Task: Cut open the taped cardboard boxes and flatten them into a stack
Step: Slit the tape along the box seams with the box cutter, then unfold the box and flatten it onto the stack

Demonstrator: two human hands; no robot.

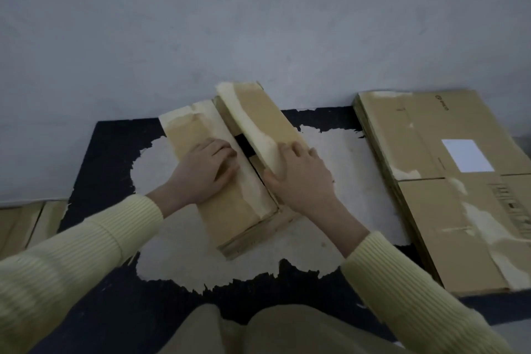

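Down on the knees (258,330), at the near edge of the black mat (115,310). Just ahead, on the worn pale patch (330,238): the box (244,227), long, lying slantwise, top seam already split. Pressing flat on the left flap (189,129) with the left hand (205,172), fingers loose, gripping nothing. Wrapped over the near end of the right flap (258,112) with the right hand (301,178), thumb probably beneath, blurred there. Best now: peel that flap outward while pinning the other side, to stop any skidding. Worth checking for bottom tape before collapsing. Off right, well apart, the stack (431,181) of flattened boxes, white label (467,155) on top. Beyond, grey wall (258,23).
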